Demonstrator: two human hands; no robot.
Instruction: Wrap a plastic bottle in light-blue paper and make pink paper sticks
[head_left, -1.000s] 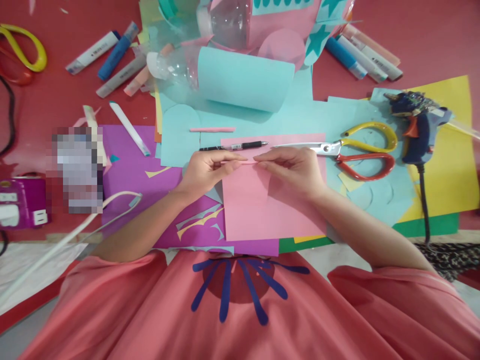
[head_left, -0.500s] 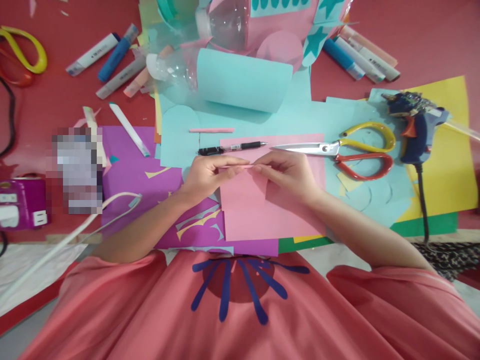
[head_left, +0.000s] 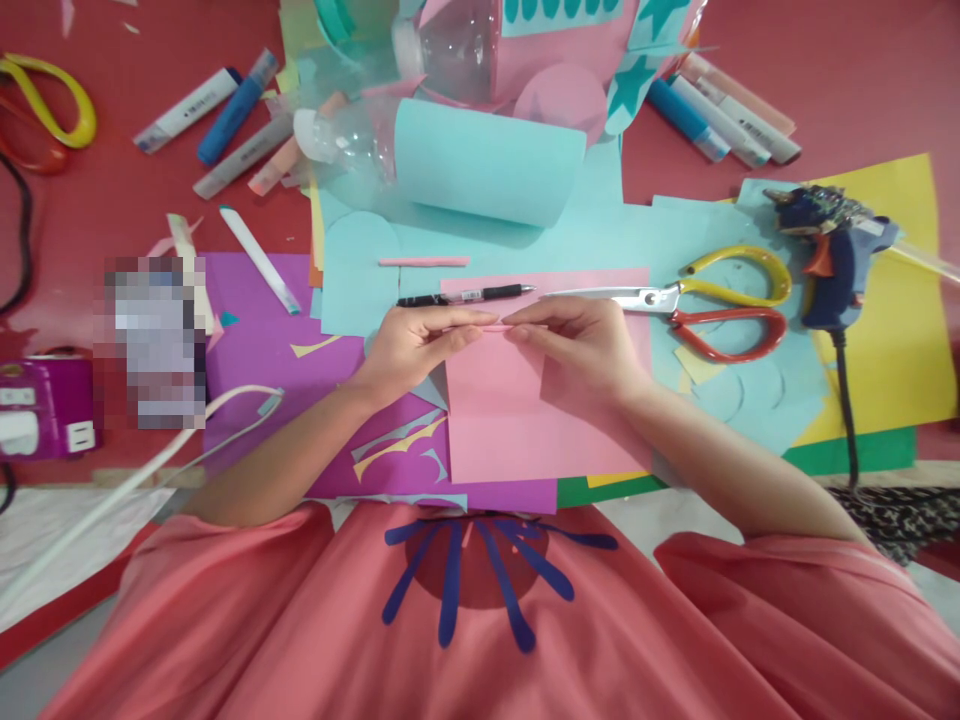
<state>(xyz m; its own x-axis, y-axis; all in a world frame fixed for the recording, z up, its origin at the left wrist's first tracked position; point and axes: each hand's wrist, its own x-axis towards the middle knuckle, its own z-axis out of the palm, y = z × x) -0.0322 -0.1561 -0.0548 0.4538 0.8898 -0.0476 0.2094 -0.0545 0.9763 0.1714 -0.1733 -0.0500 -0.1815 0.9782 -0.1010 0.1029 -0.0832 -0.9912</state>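
My left hand [head_left: 427, 345] and my right hand [head_left: 574, 338] pinch a thin pink paper strip [head_left: 493, 328] between thumbs and fingers, one hand at each side. The strip looks folded or rolled along its length; its ends are hidden by my fingers. Below it lies a sheet of pink paper [head_left: 551, 440]. Just beyond my fingers a black pen [head_left: 465, 296] rests on the papers. Scissors [head_left: 675, 298] with one yellow and one red handle lie beyond my right hand. A similar narrow pink strip [head_left: 424, 262] lies farther off on light blue paper [head_left: 600, 240].
A plastic bottle wrapped in light blue paper [head_left: 487, 160] lies at the back, near a pink decorated bottle [head_left: 562, 45]. Markers lie on both sides. A glue gun [head_left: 844, 260] is at right. Purple paper [head_left: 255, 350], a cable [head_left: 176, 440] and a power strip [head_left: 45, 405] are at left.
My fingertips have shifted very slightly along the strip, and it has tipped or turned a little. Both hands keep their pinch, and the other things lie as before.
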